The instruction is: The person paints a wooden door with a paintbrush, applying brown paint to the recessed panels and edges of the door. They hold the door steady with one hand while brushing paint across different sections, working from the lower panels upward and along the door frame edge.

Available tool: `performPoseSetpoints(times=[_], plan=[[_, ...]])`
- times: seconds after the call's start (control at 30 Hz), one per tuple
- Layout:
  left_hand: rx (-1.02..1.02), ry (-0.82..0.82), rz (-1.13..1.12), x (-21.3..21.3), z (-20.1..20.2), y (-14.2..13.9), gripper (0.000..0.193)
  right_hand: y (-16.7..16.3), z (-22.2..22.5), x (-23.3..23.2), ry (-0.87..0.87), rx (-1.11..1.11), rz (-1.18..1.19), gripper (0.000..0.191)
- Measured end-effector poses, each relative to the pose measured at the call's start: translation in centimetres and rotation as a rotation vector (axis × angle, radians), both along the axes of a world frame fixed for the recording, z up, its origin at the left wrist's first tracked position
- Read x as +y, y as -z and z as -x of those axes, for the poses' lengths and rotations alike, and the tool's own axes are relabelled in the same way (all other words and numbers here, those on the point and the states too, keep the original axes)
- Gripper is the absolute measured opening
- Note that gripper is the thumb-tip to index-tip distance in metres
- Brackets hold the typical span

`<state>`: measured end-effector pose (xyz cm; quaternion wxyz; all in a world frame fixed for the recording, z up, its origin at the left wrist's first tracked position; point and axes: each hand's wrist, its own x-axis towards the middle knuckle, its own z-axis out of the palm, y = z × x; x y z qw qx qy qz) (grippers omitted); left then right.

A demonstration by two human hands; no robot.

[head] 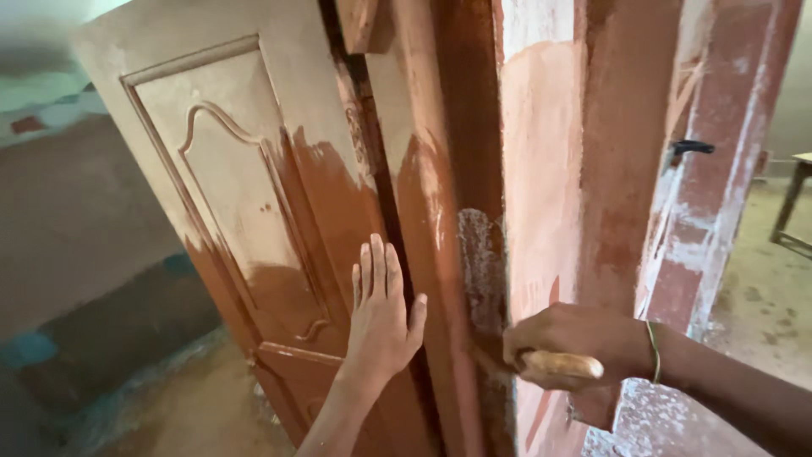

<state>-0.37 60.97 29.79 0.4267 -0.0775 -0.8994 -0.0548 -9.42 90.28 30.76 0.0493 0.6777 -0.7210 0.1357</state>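
My right hand (pixel 575 338) is nearest to me, its fingers curled tight around the pale wooden handle of a paintbrush (pixel 560 364), a thin green band (pixel 655 351) on the wrist behind it. The brush's head reaches left from my fist and meets the narrow edge of the carved wooden door (pixel 486 288), just below a patch of grey, unpainted surface; the bristles themselves are too blurred to make out. Left of that edge, my left hand (pixel 381 313) lies flat against the door's face, fingers straight and close together, thumb spread out, holding nothing. It rests on wet reddish-brown paint beside the raised moulded panel (pixel 237 186), whose upper part is bare pale wood. Right of the door edge stands the door frame (pixel 617 169), streaked reddish-brown and white, with a small dark metal fitting (pixel 689 148) on it. Farther beyond the frame, a sandy floor (pixel 761 288) shows, and at its far end part of a wooden table leg (pixel 791 199).
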Motion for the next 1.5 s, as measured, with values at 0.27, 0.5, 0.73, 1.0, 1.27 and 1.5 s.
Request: performPoseSetpoints(times=[0.27, 0.5, 0.73, 1.0, 1.27, 1.5], plan=[[-0.05, -0.183, -0.062, 3.4, -0.4, 2.2, 0.076, -6.6, 5.2, -2.2, -0.35, 0.409, 0.623, 0.033], [0.022, -0.248, -0.087, 3.7, -2.5, 0.9, 0.078, -9.4, 7.0, -1.0, -0.098, 0.307, 0.99, 0.026], [0.0, -0.303, -0.058, 3.8, -2.4, 0.6, 0.077, -5.7, 5.9, -0.6, 0.06, -0.062, 0.007, 0.024], [0.016, -0.254, -0.036, 4.1, -1.6, 0.4, 0.077, -6.9, 7.3, -0.8, -0.472, 0.143, 0.403, 0.025], [-0.005, -0.245, -0.065, 4.0, -1.6, 0.1, 0.078, -13.4, 7.1, -1.8, -0.193, 0.355, 0.938, 0.027], [0.009, -0.234, -0.035, 3.5, -1.6, -0.4, 0.078, -8.9, 4.2, -1.1, 0.222, 0.137, -0.025, 0.034]])
